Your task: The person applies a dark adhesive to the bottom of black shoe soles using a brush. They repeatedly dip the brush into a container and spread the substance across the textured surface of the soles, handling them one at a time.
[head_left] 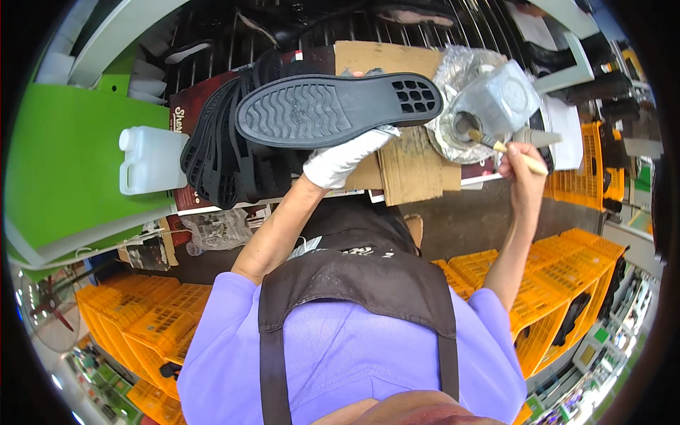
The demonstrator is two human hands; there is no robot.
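Observation:
My left hand (347, 157), in a white glove, holds a black shoe sole (365, 101) from below, its wavy tread turned up toward me. Part of the fingers shows beyond the sole's far edge. My bare right hand (522, 166) is closed round the pale wooden handle of a brush (501, 147). The bristles reach into the mouth of a cut, translucent plastic container (506, 99). It lies tilted on a plastic-wrapped dish (453, 145). Left of the held sole stands a row of more black soles (219, 145).
Flattened cardboard (411, 170) covers the bench before me. A white jerrycan (152, 159) stands at the left beside a green surface (71, 163). Black shoes (297, 25) rest on a metal-bar rack (340, 39) at the back. Orange crates (559, 265) are stacked on both sides of me.

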